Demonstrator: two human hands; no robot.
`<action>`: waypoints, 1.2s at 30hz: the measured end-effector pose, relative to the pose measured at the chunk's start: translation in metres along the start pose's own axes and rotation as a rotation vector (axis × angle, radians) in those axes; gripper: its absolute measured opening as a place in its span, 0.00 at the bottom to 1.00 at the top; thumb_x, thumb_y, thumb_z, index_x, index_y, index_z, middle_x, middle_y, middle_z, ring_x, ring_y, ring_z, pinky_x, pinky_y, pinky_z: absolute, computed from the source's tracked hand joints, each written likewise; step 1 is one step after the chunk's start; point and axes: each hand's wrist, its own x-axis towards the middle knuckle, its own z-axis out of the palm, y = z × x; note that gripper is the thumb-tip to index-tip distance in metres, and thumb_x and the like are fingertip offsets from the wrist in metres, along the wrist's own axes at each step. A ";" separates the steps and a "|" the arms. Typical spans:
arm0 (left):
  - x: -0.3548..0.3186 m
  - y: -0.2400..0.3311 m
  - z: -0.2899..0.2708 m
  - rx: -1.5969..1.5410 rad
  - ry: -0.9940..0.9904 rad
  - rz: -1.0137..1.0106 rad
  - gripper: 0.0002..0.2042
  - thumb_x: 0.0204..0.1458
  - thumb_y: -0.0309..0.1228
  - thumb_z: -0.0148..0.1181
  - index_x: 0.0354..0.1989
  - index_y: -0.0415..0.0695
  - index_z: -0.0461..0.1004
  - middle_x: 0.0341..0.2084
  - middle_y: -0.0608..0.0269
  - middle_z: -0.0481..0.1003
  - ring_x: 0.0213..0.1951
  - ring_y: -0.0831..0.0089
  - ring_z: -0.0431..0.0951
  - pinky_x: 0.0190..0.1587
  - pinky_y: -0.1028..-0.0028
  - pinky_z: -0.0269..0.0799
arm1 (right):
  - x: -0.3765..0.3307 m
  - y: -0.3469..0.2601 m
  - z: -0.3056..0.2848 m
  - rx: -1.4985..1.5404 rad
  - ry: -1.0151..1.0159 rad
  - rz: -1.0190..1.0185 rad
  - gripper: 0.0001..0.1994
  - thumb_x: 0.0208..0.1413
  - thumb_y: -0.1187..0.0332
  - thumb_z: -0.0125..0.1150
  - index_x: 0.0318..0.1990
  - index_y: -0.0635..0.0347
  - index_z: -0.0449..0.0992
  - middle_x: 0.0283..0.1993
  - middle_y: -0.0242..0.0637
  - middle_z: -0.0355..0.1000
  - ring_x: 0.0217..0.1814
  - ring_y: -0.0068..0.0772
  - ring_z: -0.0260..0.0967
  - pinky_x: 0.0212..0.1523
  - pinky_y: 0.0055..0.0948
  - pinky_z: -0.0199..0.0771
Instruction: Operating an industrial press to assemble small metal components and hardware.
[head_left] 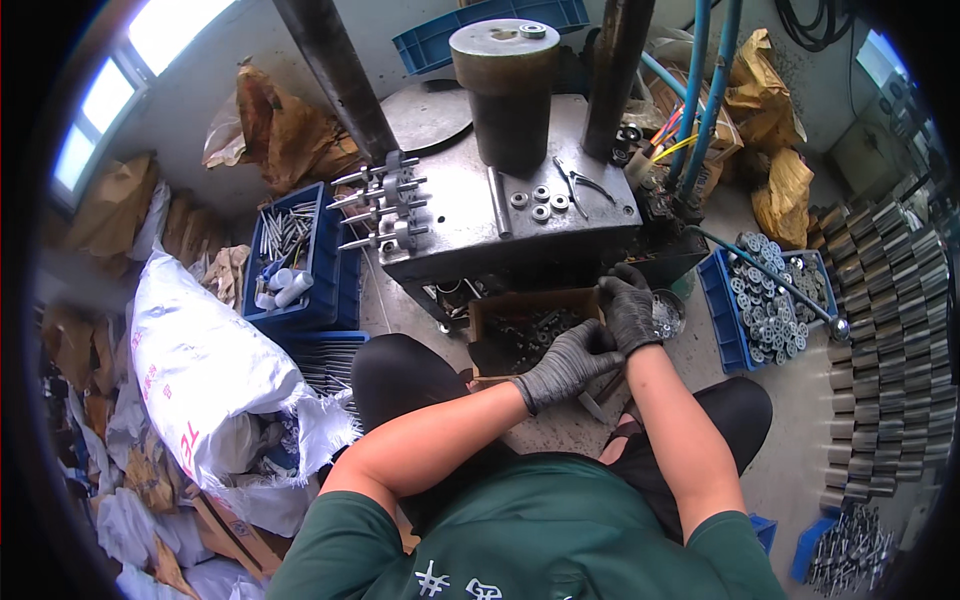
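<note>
Both my hands wear dark grey work gloves and meet in front of the press table. My left hand (568, 366) reaches across to the right, its fingers and thumb closed at the edge of the right glove (634, 338), near the wrist. My right hand (628, 305) is raised just beyond it with the fingers curled; whatever they hold, if anything, is hidden. Below and behind the hands stands an open cardboard box (480, 318) with small dark metal parts in it. A hammer-like tool (592, 404) lies on the floor under my left wrist, partly covered.
On the metal press table (450, 245) are shafts with fittings (385, 205), a metal rod (499, 202), several bearings (541, 212) and pliers (583, 185). Blue crates (735, 335) flank it. Stacked metal tubes (890, 340) stand right; a white sack (205, 350) is left.
</note>
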 end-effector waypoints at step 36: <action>-0.023 0.054 -0.048 0.095 0.101 0.552 0.49 0.51 0.62 0.68 0.78 0.53 0.53 0.75 0.44 0.47 0.73 0.51 0.58 0.72 0.51 0.57 | -0.071 -0.033 0.007 -0.279 -0.774 -0.112 0.43 0.70 0.47 0.54 0.81 0.55 0.39 0.72 0.49 0.63 0.73 0.41 0.62 0.73 0.39 0.61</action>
